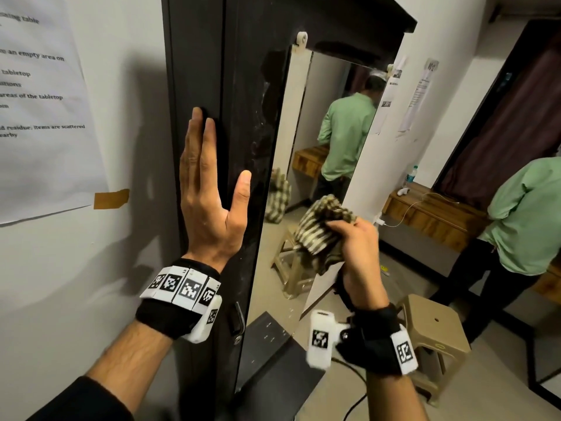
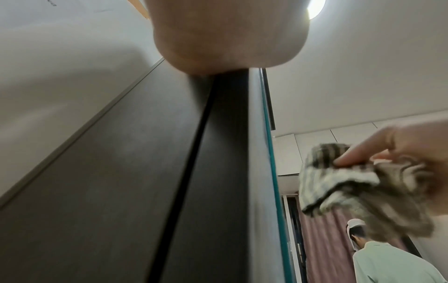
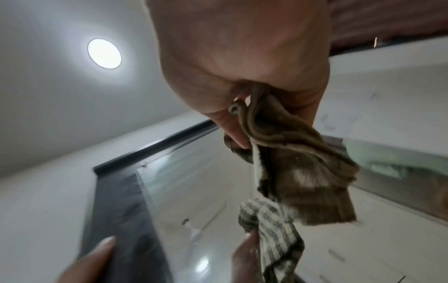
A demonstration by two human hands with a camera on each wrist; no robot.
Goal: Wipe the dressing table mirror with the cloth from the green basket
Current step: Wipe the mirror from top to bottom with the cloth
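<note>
While the right hand [image 1: 358,244] clutches the bunched striped cloth [image 1: 321,235], fingers and thumb curled tight around its folds, the cloth hangs just before the mirror [image 1: 306,165], near the lower part of the glass; whether it touches the glass cannot be told. From the right wrist view the cloth [image 3: 298,172] droops out of the fist, its own reflection showing below it in the mirror [image 3: 189,191]. The left hand [image 1: 209,189] lies flat against the dark cabinet [image 1: 212,71] left of the mirror, fingers straight and together, thumb spread, holding nothing. In the left wrist view the heel of that hand [image 2: 225,38] presses the cabinet's panel [image 2: 121,172], and the cloth [image 2: 351,187] appears right of the mirror's edge. A paper sheet [image 1: 39,101] is taped to the wall left of the cabinet. Right of the mirror a person in a green shirt [image 1: 528,214] stands by a wooden table [image 1: 431,214] carrying a bottle [image 1: 411,176] and a white cable. A plastic stool [image 1: 434,332] stands on the floor below and right of the mirror.
</note>
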